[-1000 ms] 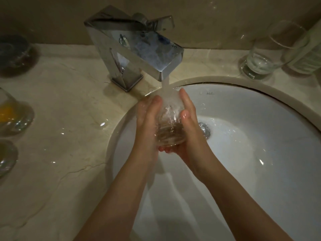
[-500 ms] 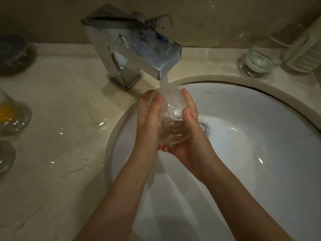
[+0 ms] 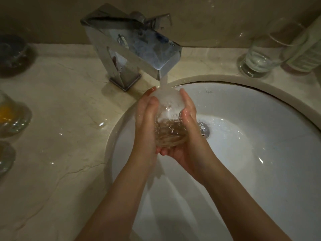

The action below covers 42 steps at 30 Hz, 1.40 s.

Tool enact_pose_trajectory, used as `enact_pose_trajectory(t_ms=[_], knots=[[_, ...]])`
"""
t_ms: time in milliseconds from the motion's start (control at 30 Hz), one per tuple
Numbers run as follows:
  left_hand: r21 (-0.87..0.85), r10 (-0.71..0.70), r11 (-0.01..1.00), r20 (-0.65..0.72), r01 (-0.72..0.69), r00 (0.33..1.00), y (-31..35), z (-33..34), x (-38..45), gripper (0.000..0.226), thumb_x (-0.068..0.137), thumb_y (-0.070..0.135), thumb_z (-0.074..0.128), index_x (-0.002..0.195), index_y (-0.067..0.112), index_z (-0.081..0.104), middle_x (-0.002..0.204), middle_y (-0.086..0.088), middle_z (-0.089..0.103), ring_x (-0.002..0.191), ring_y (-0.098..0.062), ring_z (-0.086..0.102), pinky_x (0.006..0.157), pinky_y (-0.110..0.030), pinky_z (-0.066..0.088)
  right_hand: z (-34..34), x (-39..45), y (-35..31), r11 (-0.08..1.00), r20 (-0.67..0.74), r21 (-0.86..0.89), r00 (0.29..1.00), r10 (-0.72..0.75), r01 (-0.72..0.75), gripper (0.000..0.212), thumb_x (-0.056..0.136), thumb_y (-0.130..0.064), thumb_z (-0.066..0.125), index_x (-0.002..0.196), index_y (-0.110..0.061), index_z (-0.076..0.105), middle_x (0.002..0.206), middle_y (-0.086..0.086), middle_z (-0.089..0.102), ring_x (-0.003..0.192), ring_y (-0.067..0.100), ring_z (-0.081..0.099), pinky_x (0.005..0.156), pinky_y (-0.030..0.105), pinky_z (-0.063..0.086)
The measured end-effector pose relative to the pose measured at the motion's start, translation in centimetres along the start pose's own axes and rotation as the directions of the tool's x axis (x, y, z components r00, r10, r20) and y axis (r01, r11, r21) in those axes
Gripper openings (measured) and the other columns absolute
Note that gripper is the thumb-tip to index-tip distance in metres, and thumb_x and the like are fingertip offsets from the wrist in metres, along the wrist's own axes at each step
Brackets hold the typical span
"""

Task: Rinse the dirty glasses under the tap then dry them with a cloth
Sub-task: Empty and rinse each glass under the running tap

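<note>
**Glass under the running tap**

Water (image 3: 163, 82) falls from the chrome tap (image 3: 132, 47) straight into a clear glass (image 3: 167, 122) held over the white basin (image 3: 260, 136), near the basin's 10 o'clock rim. The glass is foaming white at its mouth and shows brownish water lower down. The left hand (image 3: 145, 122) lies along its 9 o'clock side with fingers extended against the wall, and the right hand (image 3: 185, 136) cups it from 3 o'clock and underneath, thumb and fingers curved round it; between them the grip is clamped on the glass. The drain (image 3: 203, 129) sits just beyond the right hand.

On the marble worktop (image 3: 60, 153), at 2 o'clock from the basin, stands a tumbler (image 3: 264, 54) with a little water, touching a pale bottle (image 3: 305, 54). At 9 o'clock, along the frame's edge, stand a glass with orange residue (image 3: 10, 115), another glass (image 3: 5, 159) below it, and a dark vessel (image 3: 12, 53) farther back.
</note>
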<state>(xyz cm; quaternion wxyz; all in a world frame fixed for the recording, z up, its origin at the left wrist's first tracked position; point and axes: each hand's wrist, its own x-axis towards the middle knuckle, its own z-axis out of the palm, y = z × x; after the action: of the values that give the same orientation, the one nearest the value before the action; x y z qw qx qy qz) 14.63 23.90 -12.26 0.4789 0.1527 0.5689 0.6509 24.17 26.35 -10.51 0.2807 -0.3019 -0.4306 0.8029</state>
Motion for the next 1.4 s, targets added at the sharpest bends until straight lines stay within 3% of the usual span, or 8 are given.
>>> enact_pose_trajectory(t_ms=[233, 400, 533, 633, 767, 1033, 1200, 1400], knots=[[0.289, 0.296, 0.912, 0.021, -0.29, 0.955, -0.2, 0.4, -0.1, 0.036, 0.092, 0.033, 0.05, 0.127, 0.023, 0.056, 0.102, 0.026, 0.067, 0.1, 0.004, 0.064, 0.081, -0.015, 0.048, -0.3, -0.2, 0.0, 0.698, 0.059, -0.695, 0.981, -0.186, 0.174, 0.038, 0.095, -0.061, 0.029, 0.119, -0.085, 0.01, 0.094, -0.044, 0.058, 0.089, 0.005, 0.066, 0.077, 0.027, 0.056], [0.174, 0.189, 0.968, -0.033, -0.181, 0.981, -0.1, 0.0, -0.5, 0.043, 0.09, 0.039, 0.053, 0.131, 0.025, 0.055, 0.115, 0.008, 0.069, 0.106, -0.011, 0.067, 0.084, -0.026, 0.056, -0.5, -0.2, -0.1, 0.849, 0.021, -0.519, 0.995, -0.1, 0.097, 0.037, 0.089, -0.06, 0.037, 0.113, -0.084, 0.025, 0.087, -0.005, 0.069, 0.075, 0.013, 0.069, 0.064, 0.022, 0.053], [0.05, 0.116, 0.992, -0.063, -0.113, 0.991, 0.0, -0.1, -0.4, 0.05, 0.087, 0.037, 0.051, 0.135, 0.024, 0.053, 0.128, -0.003, 0.065, 0.117, -0.024, 0.063, 0.103, -0.056, 0.046, -0.2, 0.4, 0.2, 0.941, 0.004, -0.337, 1.0, -0.018, 0.018, 0.039, 0.093, -0.058, 0.041, 0.127, -0.072, 0.03, 0.133, -0.002, 0.058, 0.094, 0.019, 0.069, 0.065, 0.024, 0.053], [0.108, 0.152, 0.983, -0.045, -0.146, 0.987, -0.3, 0.0, -0.2, 0.038, 0.089, 0.039, 0.05, 0.126, 0.038, 0.056, 0.127, 0.002, 0.065, 0.116, -0.024, 0.063, 0.102, -0.054, 0.046, -0.4, 0.5, 0.4, 0.883, -0.014, -0.466, 0.997, -0.07, 0.056, 0.039, 0.096, -0.054, 0.037, 0.125, -0.077, 0.026, 0.115, -0.014, 0.066, 0.087, 0.013, 0.07, 0.064, 0.027, 0.056], [0.27, 0.269, 0.927, 0.008, -0.261, 0.963, -0.6, 0.3, -0.6, 0.026, 0.102, 0.027, 0.046, 0.127, 0.028, 0.053, 0.115, 0.017, 0.065, 0.108, 0.002, 0.061, 0.085, -0.015, 0.048, -0.5, 0.2, 0.5, 0.635, 0.047, -0.752, 0.974, -0.22, 0.18, 0.04, 0.097, -0.052, 0.027, 0.118, -0.083, 0.014, 0.065, -0.027, 0.058, 0.068, 0.001, 0.06, 0.073, 0.027, 0.053], [-0.009, -0.121, 0.992, 0.118, 0.123, 0.986, -0.3, -1.5, 0.2, 0.101, 0.064, 0.076, 0.064, 0.142, 0.015, 0.045, 0.124, -0.026, 0.055, 0.076, -0.027, 0.065, 0.046, -0.03, 0.048, -0.5, 0.7, 0.0, 0.943, -0.021, -0.33, 0.999, -0.045, 0.035, 0.037, 0.089, -0.057, 0.036, 0.123, -0.072, 0.037, 0.107, 0.006, 0.068, 0.067, 0.017, 0.066, 0.052, 0.026, 0.049], [0.247, 0.12, 0.96, 0.071, -0.134, 0.99, 0.9, -0.9, -0.4, 0.02, 0.098, 0.027, 0.056, 0.116, 0.036, 0.053, 0.107, 0.007, 0.064, 0.08, 0.0, 0.069, 0.055, -0.016, 0.051, -0.3, 0.2, -0.2, 0.733, -0.004, -0.675, 0.993, -0.12, 0.086, 0.039, 0.098, -0.057, 0.028, 0.126, -0.08, 0.013, 0.103, -0.005, 0.064, 0.074, 0.012, 0.067, 0.072, 0.035, 0.056], [0.297, -0.073, 0.953, 0.036, 0.059, 0.997, 3.2, -1.5, -1.3, 0.066, 0.082, 0.032, 0.076, 0.139, 0.034, 0.042, 0.116, 0.001, 0.068, 0.093, -0.008, 0.071, 0.071, -0.02, 0.055, -0.5, -0.7, -0.7, 0.792, -0.042, -0.61, 0.998, -0.043, 0.008, 0.043, 0.098, -0.052, 0.037, 0.122, -0.081, 0.017, 0.104, -0.005, 0.068, 0.088, 0.018, 0.071, 0.076, 0.029, 0.057]])
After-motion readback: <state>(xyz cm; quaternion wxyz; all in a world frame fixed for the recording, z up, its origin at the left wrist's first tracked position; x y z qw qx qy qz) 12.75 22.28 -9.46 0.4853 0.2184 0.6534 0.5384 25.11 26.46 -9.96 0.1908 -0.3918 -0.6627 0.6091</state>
